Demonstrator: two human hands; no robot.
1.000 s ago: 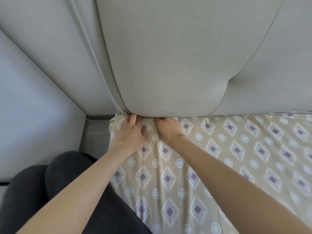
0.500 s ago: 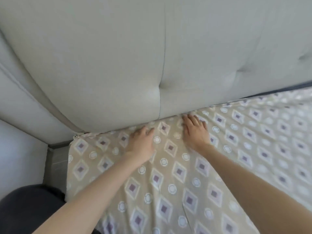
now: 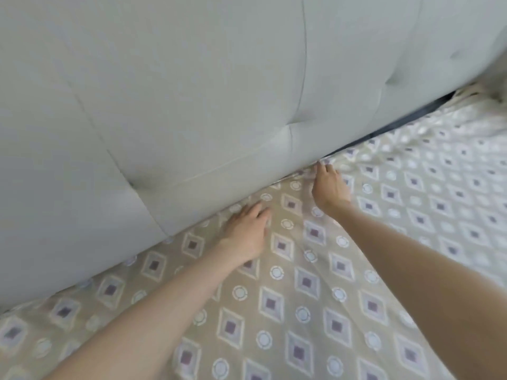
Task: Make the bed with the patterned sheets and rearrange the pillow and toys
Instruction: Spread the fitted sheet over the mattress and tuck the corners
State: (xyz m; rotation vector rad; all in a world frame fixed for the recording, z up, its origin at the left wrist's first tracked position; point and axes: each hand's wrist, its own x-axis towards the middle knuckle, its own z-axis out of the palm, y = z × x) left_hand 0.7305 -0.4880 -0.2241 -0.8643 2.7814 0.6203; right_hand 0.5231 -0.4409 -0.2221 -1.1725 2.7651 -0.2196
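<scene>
Head view, bed at the headboard end, frame blurred by motion.

**Headboard** (image 3: 192, 105): pale tufted upholstery fills the upper half and runs diagonally from lower left to upper right.

**Sheet** (image 3: 301, 311): tan, printed with diamonds and rings. It covers all of the bed surface in view, from the bottom edge up to the foot of the headboard. Left of the right hand it lies fairly flat, with a few shallow creases, and its edge disappears under the headboard. This stretch reads as tucked. To the upper right it is rumpled, and it bunches into a heap (image 3: 472, 102) at the far corner.

**Gap** (image 3: 411, 120): a dark slot between headboard and sheet, running from just beyond the right hand to the heap. The edge there appears not yet pushed in.

**Left hand** (image 3: 245, 231): palm down on the sheet, fingers straight and loosely spread, tips near the base of the headboard. It presses flat and grips nothing.

**Right hand** (image 3: 330, 187): further along the seam, well apart from the left. It lies on the sheet with its fingers (image 3: 319, 168) extended into the puckered cloth where the gap begins. They seem to push rather than pinch, though blur hides the tips.

**Progress (judged)**: the sheet is spread and the tuck is partly made. The right-hand stretch and corner remain, as does general smoothing. Neither pillow nor toys are in view, so rearranging them is presumed outstanding.
</scene>
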